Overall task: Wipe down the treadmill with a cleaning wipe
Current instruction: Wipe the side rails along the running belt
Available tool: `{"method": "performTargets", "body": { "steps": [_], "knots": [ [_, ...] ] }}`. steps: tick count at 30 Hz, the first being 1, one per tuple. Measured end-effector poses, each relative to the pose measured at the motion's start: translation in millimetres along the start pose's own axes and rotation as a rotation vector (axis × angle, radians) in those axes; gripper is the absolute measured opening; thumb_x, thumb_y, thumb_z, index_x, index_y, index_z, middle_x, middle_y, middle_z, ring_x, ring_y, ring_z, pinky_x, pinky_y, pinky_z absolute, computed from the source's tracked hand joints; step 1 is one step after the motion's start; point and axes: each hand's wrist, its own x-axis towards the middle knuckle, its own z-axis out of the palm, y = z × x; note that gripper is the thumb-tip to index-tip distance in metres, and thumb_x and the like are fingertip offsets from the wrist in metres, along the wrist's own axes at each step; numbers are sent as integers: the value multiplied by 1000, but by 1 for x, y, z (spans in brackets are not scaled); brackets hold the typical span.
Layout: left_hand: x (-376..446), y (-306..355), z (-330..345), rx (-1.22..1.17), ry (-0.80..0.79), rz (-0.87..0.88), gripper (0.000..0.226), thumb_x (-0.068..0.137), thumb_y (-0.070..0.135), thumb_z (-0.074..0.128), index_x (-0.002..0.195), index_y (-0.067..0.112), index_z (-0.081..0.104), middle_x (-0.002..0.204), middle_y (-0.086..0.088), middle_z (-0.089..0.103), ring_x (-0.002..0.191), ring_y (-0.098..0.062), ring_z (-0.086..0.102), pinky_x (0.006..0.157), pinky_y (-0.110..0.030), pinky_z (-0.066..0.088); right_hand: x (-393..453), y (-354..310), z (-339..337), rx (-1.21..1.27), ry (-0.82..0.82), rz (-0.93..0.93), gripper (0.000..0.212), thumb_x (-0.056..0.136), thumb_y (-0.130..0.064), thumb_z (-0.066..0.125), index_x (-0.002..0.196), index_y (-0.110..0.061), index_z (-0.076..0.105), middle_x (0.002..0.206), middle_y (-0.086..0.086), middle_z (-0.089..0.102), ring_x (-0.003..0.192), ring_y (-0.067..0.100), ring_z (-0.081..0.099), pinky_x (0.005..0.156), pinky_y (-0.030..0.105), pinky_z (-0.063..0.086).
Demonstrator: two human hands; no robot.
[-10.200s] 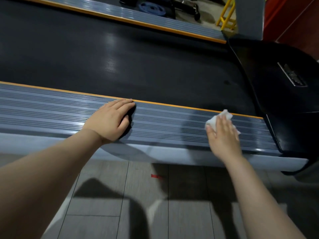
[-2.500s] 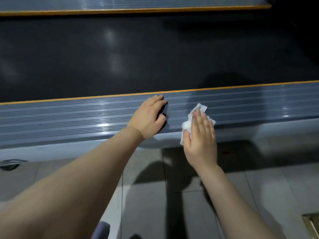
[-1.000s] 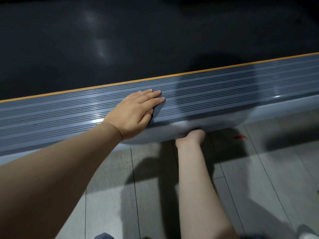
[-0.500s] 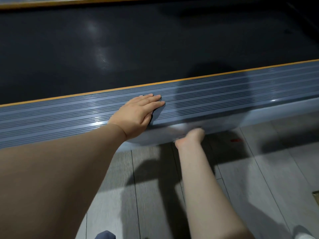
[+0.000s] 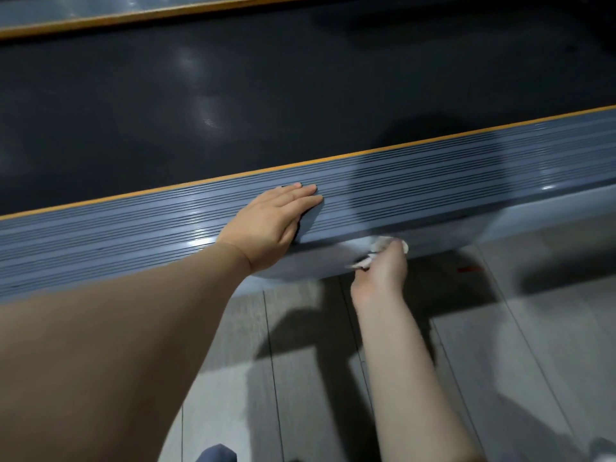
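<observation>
Head view — right hand (image 5: pixel 378 275) fingers pinch the wipe (image 5: pixel 380 250) against the treadmill (image 5: pixel 433 181); left hand (image 5: pixel 270 223) flat.

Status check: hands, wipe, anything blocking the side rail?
Left hand flat on ribbed side rail. Right hand grips wipe against rail's lower side face. Nothing blocking.

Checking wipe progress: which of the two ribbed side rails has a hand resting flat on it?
The near side rail: the left hand lies flat on it. The far side rail, beyond the belt, has none.
</observation>
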Motion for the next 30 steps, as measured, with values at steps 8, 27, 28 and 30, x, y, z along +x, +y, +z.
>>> {"method": "performTargets", "body": {
  "steps": [8,27,28,30],
  "knots": [
    [-1,4,0,-66,109,-64,54,98,24,33,150,10,36,150,-9,43,137,-24,38,115,-22,18,-20,23,-9,-1439,39,-1275,58,103,-40,33,151,-8,32,162,13,17,150,36,8,122,49,9],
    [-3,3,-2,-206,244,-111,67,87,26,22,151,12,33,150,-8,42,138,-23,37,116,-48,30,-53,5,12,-1949,-559,-1289,61,103,-39,23,156,-12,8,164,5,-5,151,18,-7,123,37,-3],
    [-4,3,-3,-243,256,-108,65,88,23,24,151,13,33,150,-7,42,138,-22,37,117,-44,29,-53,6,16,-1956,-557,-1279,61,103,-38,23,156,-13,8,164,5,-5,151,18,-7,123,37,-2],
    [-9,3,-6,-352,286,-131,61,91,14,30,151,13,32,150,-8,41,138,-20,37,117,-27,27,-43,2,44,-1949,-572,-1254,60,103,-35,27,156,-12,12,164,7,-4,151,19,-7,123,36,-2]
  ]
}}
